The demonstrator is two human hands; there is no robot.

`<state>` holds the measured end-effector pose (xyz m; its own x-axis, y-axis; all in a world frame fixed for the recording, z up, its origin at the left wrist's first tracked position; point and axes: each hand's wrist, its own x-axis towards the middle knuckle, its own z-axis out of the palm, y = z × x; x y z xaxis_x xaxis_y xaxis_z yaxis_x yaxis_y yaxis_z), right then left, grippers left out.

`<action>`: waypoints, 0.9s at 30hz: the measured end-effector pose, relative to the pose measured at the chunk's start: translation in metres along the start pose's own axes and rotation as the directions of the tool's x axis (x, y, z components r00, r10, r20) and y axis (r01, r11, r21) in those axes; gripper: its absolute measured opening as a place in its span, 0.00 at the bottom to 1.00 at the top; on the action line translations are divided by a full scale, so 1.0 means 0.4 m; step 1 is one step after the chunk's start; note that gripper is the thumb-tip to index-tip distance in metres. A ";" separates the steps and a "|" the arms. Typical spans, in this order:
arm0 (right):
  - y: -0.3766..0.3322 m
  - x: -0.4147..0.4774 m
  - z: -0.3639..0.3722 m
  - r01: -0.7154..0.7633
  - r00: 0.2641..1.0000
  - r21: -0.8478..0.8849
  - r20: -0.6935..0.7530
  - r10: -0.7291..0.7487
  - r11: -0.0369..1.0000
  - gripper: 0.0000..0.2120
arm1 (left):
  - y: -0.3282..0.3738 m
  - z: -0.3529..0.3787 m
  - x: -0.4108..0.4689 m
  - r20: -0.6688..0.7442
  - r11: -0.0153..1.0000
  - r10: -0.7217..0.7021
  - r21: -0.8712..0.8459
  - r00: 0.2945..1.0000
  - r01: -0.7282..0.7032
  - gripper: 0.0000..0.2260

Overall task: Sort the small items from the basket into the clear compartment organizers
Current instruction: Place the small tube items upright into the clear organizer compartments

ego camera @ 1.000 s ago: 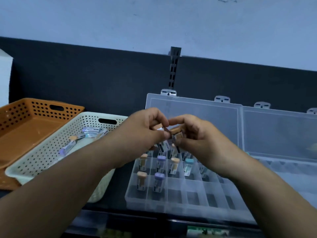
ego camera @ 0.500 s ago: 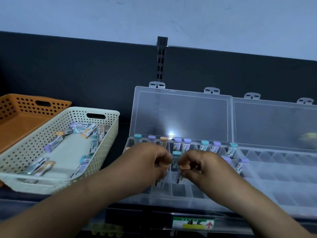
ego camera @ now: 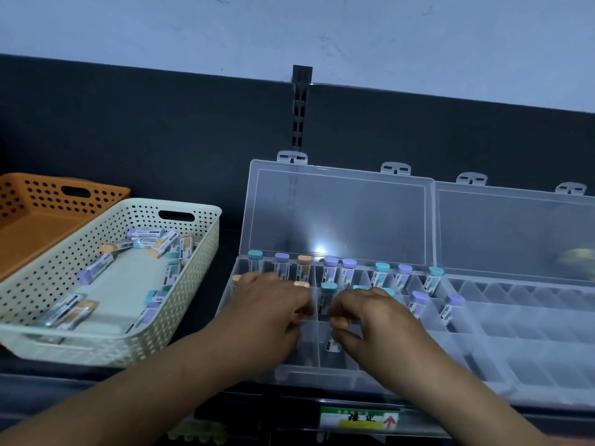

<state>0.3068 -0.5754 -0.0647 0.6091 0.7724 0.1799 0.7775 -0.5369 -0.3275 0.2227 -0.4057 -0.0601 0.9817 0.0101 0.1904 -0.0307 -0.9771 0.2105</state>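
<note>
I see the near basket (ego camera: pixel 199 239), loose vials (ego camera: pixel 95 268) lying in it, left of the open organizer (ego camera: pixel 289 371). A far basket (ego camera: pixel 19 194) sits behind it, further left. Upright vials (ego camera: pixel 330 272) fill the organizer's back rows. A second organizer (ego camera: pixel 531 365) adjoins on the right.

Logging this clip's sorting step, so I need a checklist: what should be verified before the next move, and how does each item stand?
1. lid up on the left organizer: ok.
2. right hand pinches a tube at a front compartment: ok.
3. That compartment free: cannot tell, the hands hide it.
4. left hand holds something: cannot tell, its fingers are curled.
5. cream basket has loose tubes to sort: ok.
6. right organizer open: ok.
</note>
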 end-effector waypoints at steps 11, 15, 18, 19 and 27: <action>-0.128 0.093 -0.101 0.141 0.990 -0.046 -0.023 -0.142 0.989 0.20 | -0.110 -0.139 -0.044 -0.247 0.997 -0.080 -0.015 0.966 0.079 0.23; -0.229 0.191 -0.085 0.295 0.953 -0.110 0.101 -0.285 0.949 0.31 | -0.233 -0.201 -0.107 -0.321 0.963 -0.203 0.104 0.925 0.247 0.28; -0.302 0.263 -0.047 0.384 0.918 -0.151 0.164 -0.360 0.911 0.34 | -0.320 -0.235 -0.163 -0.320 0.904 -0.331 0.163 0.888 0.396 0.31; -0.325 0.289 -0.029 0.403 0.909 -0.158 0.185 -0.373 0.902 0.35 | -0.346 -0.246 -0.184 -0.321 0.885 -0.369 0.167 0.872 0.435 0.31; -0.465 0.476 0.122 0.412 0.858 -0.128 0.387 -0.337 0.902 0.36 | -0.504 -0.242 -0.289 -0.160 0.783 -0.582 0.157 0.797 0.602 0.31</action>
<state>0.2704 -0.3120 -0.0149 0.2004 0.9752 -0.0942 0.9723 -0.2097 -0.1028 0.0973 -0.1896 -0.0318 0.7706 0.6105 0.1828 0.5967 -0.7920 0.1293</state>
